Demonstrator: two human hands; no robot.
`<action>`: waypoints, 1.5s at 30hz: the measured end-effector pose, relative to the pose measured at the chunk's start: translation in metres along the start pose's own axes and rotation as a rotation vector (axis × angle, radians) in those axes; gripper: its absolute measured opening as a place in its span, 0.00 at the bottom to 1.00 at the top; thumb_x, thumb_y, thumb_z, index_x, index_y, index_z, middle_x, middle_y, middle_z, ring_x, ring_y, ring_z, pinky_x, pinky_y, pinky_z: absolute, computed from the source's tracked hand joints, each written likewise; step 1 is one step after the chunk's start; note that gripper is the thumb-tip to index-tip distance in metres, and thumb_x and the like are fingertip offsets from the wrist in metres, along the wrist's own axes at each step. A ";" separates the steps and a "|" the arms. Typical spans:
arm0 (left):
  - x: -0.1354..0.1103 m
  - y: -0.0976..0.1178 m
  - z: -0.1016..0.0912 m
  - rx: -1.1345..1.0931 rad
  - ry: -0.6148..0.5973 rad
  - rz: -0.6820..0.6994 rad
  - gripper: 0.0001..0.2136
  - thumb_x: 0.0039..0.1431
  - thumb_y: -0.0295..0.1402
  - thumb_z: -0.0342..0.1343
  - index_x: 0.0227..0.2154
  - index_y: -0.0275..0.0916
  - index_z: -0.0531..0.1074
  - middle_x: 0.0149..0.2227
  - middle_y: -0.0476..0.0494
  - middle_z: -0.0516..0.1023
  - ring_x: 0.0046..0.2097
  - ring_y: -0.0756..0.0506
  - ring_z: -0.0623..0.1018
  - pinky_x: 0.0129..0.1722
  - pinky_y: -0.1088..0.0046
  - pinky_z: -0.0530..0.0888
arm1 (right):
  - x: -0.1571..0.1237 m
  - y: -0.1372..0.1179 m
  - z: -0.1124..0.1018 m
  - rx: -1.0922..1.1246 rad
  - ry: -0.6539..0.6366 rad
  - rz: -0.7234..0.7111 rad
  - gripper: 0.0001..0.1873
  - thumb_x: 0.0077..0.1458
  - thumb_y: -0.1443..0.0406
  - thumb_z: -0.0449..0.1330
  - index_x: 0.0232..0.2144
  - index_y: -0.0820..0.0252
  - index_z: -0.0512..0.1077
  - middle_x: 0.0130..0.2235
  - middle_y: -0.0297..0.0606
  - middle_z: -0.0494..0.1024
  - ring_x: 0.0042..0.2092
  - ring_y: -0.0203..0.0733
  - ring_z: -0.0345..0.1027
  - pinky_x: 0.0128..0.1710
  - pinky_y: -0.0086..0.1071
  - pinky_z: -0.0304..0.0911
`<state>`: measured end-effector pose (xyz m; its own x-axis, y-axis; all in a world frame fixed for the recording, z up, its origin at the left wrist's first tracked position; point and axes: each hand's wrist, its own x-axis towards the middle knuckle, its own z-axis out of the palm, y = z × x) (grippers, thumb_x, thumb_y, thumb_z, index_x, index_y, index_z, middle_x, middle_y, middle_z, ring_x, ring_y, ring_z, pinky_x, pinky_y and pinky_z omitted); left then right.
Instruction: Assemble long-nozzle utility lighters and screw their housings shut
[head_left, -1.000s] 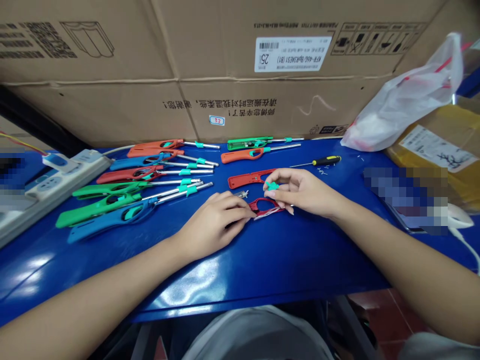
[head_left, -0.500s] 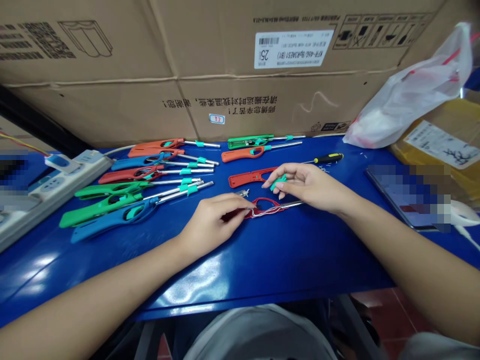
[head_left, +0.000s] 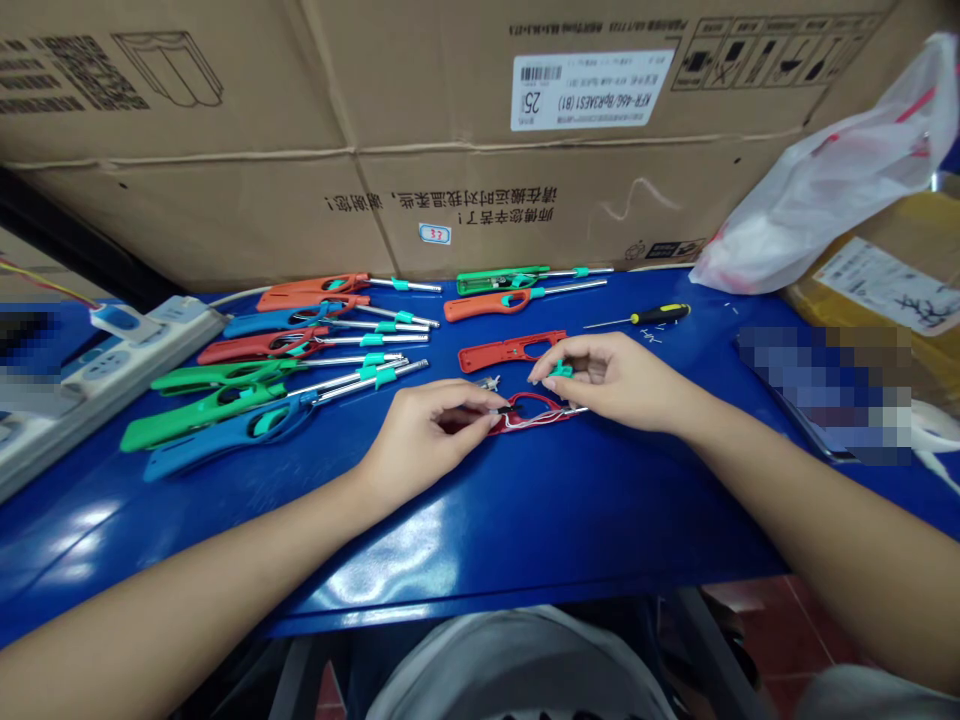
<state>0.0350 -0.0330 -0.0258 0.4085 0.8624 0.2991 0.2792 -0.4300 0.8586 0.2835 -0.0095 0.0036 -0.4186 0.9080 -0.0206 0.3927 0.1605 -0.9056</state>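
Red lighter shell [head_left: 536,420] lies crosswise, rod [head_left: 579,410] rightward, right grip [head_left: 611,375] clamped on green piece [head_left: 561,370], left grip [head_left: 431,430] unclear

A table [head_left: 465,550] stretches ahead, a large cardboard box [head_left: 247,215] standing behind it. A power strip [head_left: 135,365] lies at far left; to its right, a cluster of long lighters [head_left: 262,347], nozzles pointing right. At the middle back, 2 more lighters [head_left: 484,307] lie 1 behind the other. In front of them sits a loose handle half [head_left: 487,357], and nearer still, an open lighter [head_left: 534,420] between the person's left hand [head_left: 424,430] and right hand [head_left: 626,385]. Behind the right hand lies a screwdriver [head_left: 649,316]. At far right, a phone [head_left: 795,400] lies before a smaller carton [head_left: 862,270], a plastic bag [head_left: 810,205] beside it.
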 end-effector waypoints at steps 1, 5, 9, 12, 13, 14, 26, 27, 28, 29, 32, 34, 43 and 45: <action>0.000 0.000 0.000 -0.018 0.001 -0.012 0.06 0.60 0.31 0.64 0.38 0.38 0.83 0.39 0.44 0.84 0.37 0.48 0.84 0.39 0.75 0.84 | 0.000 0.000 0.001 0.038 0.006 -0.001 0.10 0.52 0.60 0.67 0.34 0.60 0.75 0.32 0.34 0.75 0.30 0.34 0.66 0.29 0.31 0.64; 0.001 -0.001 0.000 -0.055 -0.004 -0.041 0.06 0.60 0.32 0.64 0.39 0.38 0.83 0.40 0.43 0.84 0.37 0.48 0.84 0.40 0.73 0.85 | 0.000 -0.001 0.003 0.193 0.036 0.041 0.15 0.46 0.62 0.72 0.33 0.59 0.71 0.34 0.34 0.75 0.34 0.37 0.71 0.34 0.32 0.68; 0.001 -0.002 0.001 -0.095 -0.004 -0.087 0.07 0.58 0.33 0.65 0.38 0.38 0.83 0.40 0.43 0.85 0.37 0.47 0.84 0.40 0.71 0.85 | 0.000 -0.007 0.001 0.145 0.007 0.095 0.14 0.52 0.57 0.68 0.35 0.61 0.76 0.34 0.37 0.77 0.33 0.37 0.70 0.34 0.34 0.67; 0.002 -0.003 0.001 -0.138 0.002 -0.127 0.07 0.57 0.33 0.66 0.37 0.37 0.83 0.39 0.43 0.85 0.37 0.47 0.84 0.40 0.71 0.85 | -0.001 -0.009 0.000 0.143 -0.011 0.084 0.14 0.55 0.57 0.66 0.38 0.61 0.78 0.33 0.37 0.78 0.33 0.37 0.70 0.33 0.33 0.66; 0.002 -0.003 0.001 -0.152 0.004 -0.141 0.07 0.56 0.32 0.67 0.37 0.37 0.83 0.39 0.43 0.85 0.36 0.47 0.84 0.40 0.71 0.85 | -0.001 -0.008 0.000 0.149 -0.021 0.085 0.14 0.55 0.58 0.66 0.40 0.61 0.77 0.33 0.36 0.78 0.32 0.37 0.70 0.32 0.32 0.66; 0.002 -0.002 0.001 -0.165 0.005 -0.156 0.07 0.56 0.32 0.67 0.36 0.37 0.83 0.38 0.43 0.85 0.36 0.47 0.84 0.40 0.71 0.85 | -0.001 -0.007 0.000 0.157 -0.032 0.092 0.16 0.54 0.58 0.67 0.42 0.60 0.76 0.32 0.35 0.79 0.31 0.36 0.70 0.31 0.32 0.65; 0.004 0.002 0.001 -0.258 0.049 -0.272 0.07 0.52 0.32 0.70 0.34 0.37 0.84 0.38 0.45 0.86 0.38 0.47 0.85 0.42 0.73 0.83 | 0.003 0.003 0.004 -0.063 -0.122 0.010 0.16 0.61 0.57 0.59 0.44 0.60 0.78 0.40 0.40 0.82 0.38 0.43 0.73 0.38 0.36 0.65; 0.004 0.002 0.001 -0.254 0.049 -0.269 0.07 0.52 0.33 0.70 0.34 0.38 0.84 0.38 0.45 0.86 0.38 0.47 0.85 0.42 0.74 0.83 | 0.003 0.003 0.004 -0.088 -0.105 -0.011 0.15 0.62 0.57 0.58 0.44 0.59 0.77 0.40 0.40 0.80 0.37 0.42 0.71 0.37 0.35 0.64; 0.003 0.002 0.001 -0.250 0.049 -0.265 0.07 0.53 0.33 0.70 0.34 0.38 0.84 0.38 0.45 0.86 0.38 0.47 0.85 0.42 0.74 0.83 | 0.002 0.004 0.003 -0.117 -0.079 -0.041 0.13 0.63 0.58 0.56 0.44 0.59 0.75 0.40 0.39 0.79 0.37 0.41 0.70 0.37 0.35 0.63; 0.003 0.001 0.001 -0.245 0.047 -0.261 0.07 0.53 0.33 0.70 0.35 0.37 0.84 0.38 0.45 0.86 0.39 0.47 0.85 0.42 0.74 0.83 | 0.002 0.003 0.002 -0.151 -0.048 -0.077 0.12 0.64 0.59 0.55 0.44 0.58 0.74 0.40 0.39 0.78 0.37 0.41 0.68 0.37 0.35 0.63; 0.003 0.001 0.001 -0.235 0.034 -0.255 0.08 0.54 0.33 0.69 0.36 0.37 0.83 0.38 0.44 0.86 0.38 0.47 0.85 0.42 0.75 0.83 | -0.001 0.001 -0.005 -0.244 -0.007 -0.137 0.12 0.67 0.63 0.48 0.43 0.58 0.71 0.39 0.37 0.75 0.36 0.40 0.65 0.40 0.35 0.62; 0.002 0.000 0.001 -0.224 0.031 -0.242 0.08 0.55 0.33 0.69 0.36 0.37 0.83 0.38 0.44 0.86 0.38 0.47 0.85 0.41 0.74 0.83 | -0.002 -0.001 -0.011 -0.273 -0.045 -0.122 0.14 0.67 0.63 0.47 0.43 0.57 0.72 0.40 0.38 0.75 0.38 0.41 0.67 0.42 0.36 0.62; 0.002 -0.002 0.002 -0.191 0.033 -0.209 0.08 0.55 0.34 0.68 0.36 0.37 0.83 0.39 0.43 0.85 0.39 0.46 0.84 0.41 0.72 0.84 | -0.004 -0.008 -0.016 -0.369 -0.134 0.025 0.21 0.67 0.55 0.47 0.39 0.59 0.75 0.38 0.40 0.78 0.38 0.43 0.69 0.40 0.35 0.62; 0.002 -0.002 0.002 -0.187 0.028 -0.211 0.07 0.55 0.34 0.68 0.36 0.37 0.83 0.39 0.44 0.85 0.39 0.47 0.84 0.41 0.72 0.84 | -0.004 -0.008 -0.016 -0.351 -0.169 0.059 0.18 0.66 0.56 0.49 0.38 0.59 0.75 0.34 0.37 0.76 0.32 0.40 0.65 0.34 0.33 0.59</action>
<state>0.0368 -0.0308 -0.0273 0.3335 0.9358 0.1143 0.1894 -0.1853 0.9643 0.2952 -0.0081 0.0180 -0.5042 0.8479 -0.1640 0.6638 0.2590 -0.7017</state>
